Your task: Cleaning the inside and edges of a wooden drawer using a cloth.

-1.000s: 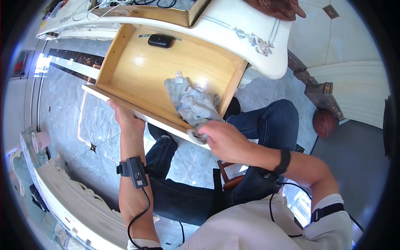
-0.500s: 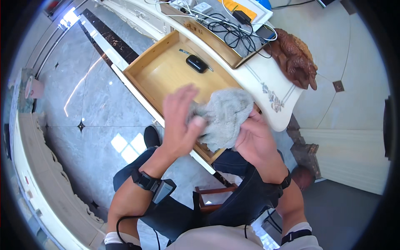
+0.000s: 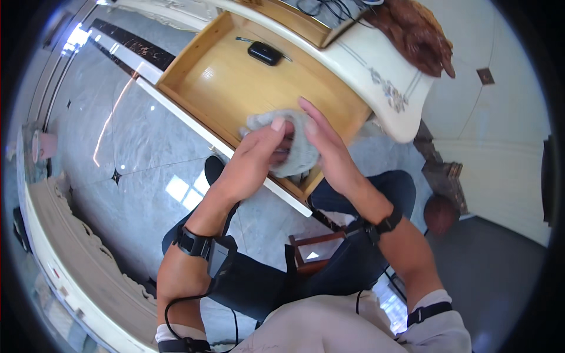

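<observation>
A crumpled light grey cloth [image 3: 303, 154] is bunched between my two hands, above the near end of the open wooden drawer [image 3: 206, 88]. My left hand [image 3: 250, 165] curls round the cloth's left side, its thumb on top and its fingers partly hidden in the folds. Against the right side of the cloth presses my right hand [image 3: 334, 157], with one finger stretched along it and the rest mostly hidden. Farther back in the drawer lies a small black rounded case [image 3: 265, 53]. A thin dark strip [image 3: 243, 40] sticks out from under that case.
Behind the drawer is a cream tabletop [image 3: 376, 76] with a floral pattern, bearing a brown carved figure [image 3: 412, 35] and a wooden tray [image 3: 288, 17] with black cables [image 3: 321, 7]. Under my legs shows a small brown wooden frame [image 3: 318, 240]. A cream carved cabinet [image 3: 76, 235] stands at left.
The cloth has been gathered from a spread shape into a smaller bundle. My right hand has moved left, closer to my left hand. The view has shifted, so the tabletop sits higher.
</observation>
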Demonstrator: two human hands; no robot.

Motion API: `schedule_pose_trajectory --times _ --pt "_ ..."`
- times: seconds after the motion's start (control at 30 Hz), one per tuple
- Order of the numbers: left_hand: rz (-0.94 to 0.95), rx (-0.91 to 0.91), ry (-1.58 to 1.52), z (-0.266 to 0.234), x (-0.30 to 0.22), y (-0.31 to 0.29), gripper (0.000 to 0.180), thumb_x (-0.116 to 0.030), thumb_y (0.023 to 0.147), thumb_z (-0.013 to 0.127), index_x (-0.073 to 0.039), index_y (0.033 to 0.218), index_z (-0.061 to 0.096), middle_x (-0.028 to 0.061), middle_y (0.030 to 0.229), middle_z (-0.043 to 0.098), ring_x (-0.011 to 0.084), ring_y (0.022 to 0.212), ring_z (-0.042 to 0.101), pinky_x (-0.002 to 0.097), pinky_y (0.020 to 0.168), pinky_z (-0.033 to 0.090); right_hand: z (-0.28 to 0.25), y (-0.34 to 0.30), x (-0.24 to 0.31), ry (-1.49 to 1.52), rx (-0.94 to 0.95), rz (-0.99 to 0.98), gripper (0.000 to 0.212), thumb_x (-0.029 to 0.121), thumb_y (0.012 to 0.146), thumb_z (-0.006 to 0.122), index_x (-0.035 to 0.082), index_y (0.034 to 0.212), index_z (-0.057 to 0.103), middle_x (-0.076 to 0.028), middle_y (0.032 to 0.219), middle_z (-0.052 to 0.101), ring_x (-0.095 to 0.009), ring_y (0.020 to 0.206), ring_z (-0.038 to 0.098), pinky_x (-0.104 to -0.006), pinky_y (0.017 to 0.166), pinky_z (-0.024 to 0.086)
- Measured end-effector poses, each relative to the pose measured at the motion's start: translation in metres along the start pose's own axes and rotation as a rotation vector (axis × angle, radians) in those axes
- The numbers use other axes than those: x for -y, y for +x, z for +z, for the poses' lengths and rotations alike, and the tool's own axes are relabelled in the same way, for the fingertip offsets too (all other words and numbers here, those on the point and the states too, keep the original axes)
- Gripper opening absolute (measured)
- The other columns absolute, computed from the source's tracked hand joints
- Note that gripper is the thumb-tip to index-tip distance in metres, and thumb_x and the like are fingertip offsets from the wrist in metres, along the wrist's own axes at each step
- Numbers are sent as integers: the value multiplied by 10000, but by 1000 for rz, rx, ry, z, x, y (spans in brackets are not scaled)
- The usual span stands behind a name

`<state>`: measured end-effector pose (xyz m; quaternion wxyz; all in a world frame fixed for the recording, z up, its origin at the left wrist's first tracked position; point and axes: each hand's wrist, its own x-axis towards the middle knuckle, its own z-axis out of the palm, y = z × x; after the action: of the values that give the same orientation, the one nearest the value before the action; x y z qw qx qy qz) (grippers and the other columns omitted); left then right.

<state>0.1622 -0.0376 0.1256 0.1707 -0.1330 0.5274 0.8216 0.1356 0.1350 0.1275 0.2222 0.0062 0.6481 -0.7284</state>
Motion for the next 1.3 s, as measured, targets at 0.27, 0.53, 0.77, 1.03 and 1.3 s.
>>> schedule_pose_trajectory --times 0.27,0.53,0.77,1.03,1.3 --pt "502 -860 812 -73 -21 22 499 -343 992 672 6 1337 582 163 1330 590 220 1157 581 337 980 462 -36 -2 -7 -190 61 -5 330 213 1000 647 -39 1210 683 -57 997 718 -125 908 632 -305 836 524" --pt "12 -685 -180 -104 1 44 712 -632 1044 392 -81 1492 420 125 1488 513 328 1353 506 486 1104 425 -21 -84 -30 -714 204 -258 266 127 921 653 -38 1127 690 -207 925 693 -428 856 659 -463 749 525" --pt "85 -690 -164 -105 16 46 731 -618 1065 329 -90 1569 305 119 1562 418 288 1383 462 415 1138 393 38 13 -47 -696 273 -321 160 119 946 588 -30 917 638 -273 802 610 -469 803 621 -525 693 470" --pt "186 -615 -423 -107 14 42 734 -626 1071 188 -99 1557 346 113 1542 452 295 1388 466 404 1145 390 105 83 -43 -682 274 -292 277 196 939 548 -25 775 579 -290 736 593 -485 735 610 -560 676 455" --pt "146 -829 -369 -85 6 43 720 -614 1077 206 -94 1551 359 137 1535 454 317 1387 471 436 1140 400 18 -18 -38 -466 383 -2 378 328 1036 515 -21 919 600 -221 976 582 -366 957 576 -462 827 446"
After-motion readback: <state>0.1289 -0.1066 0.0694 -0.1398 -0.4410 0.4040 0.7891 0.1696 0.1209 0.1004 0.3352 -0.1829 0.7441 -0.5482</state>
